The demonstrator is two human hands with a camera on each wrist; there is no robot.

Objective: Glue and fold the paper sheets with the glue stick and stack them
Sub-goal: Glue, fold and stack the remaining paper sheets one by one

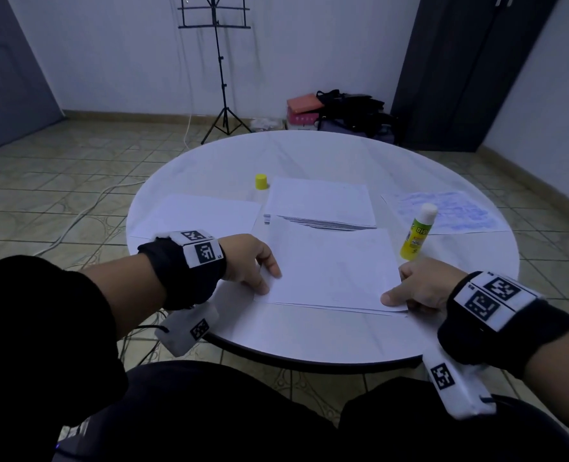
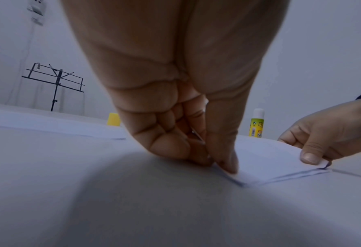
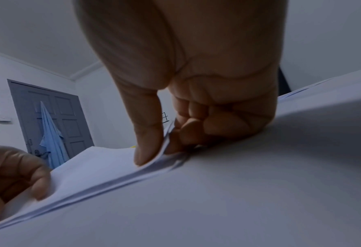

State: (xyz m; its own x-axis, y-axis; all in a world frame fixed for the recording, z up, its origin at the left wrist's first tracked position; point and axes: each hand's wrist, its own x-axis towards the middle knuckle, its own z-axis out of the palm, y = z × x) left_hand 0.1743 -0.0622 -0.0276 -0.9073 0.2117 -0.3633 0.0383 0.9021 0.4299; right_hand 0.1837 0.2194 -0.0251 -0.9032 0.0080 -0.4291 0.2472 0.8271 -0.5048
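Two near corners of the folded sheet (image 1: 333, 268) pinched: left hand (image 1: 249, 261) on the left one, right hand (image 1: 416, 285) on the right, thumbs on top. Sheet lies thin and limp at the round white table's (image 1: 309, 341) near edge, long axis running hand to hand. Uncapped glue stick (image 1: 418, 233) upright just beyond the right hand; paper stack (image 1: 319, 201) farther back.

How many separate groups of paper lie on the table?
4: the white folded sheets held by both hands, a white stack behind them, a single sheet left, a blue-smeared sheet right.
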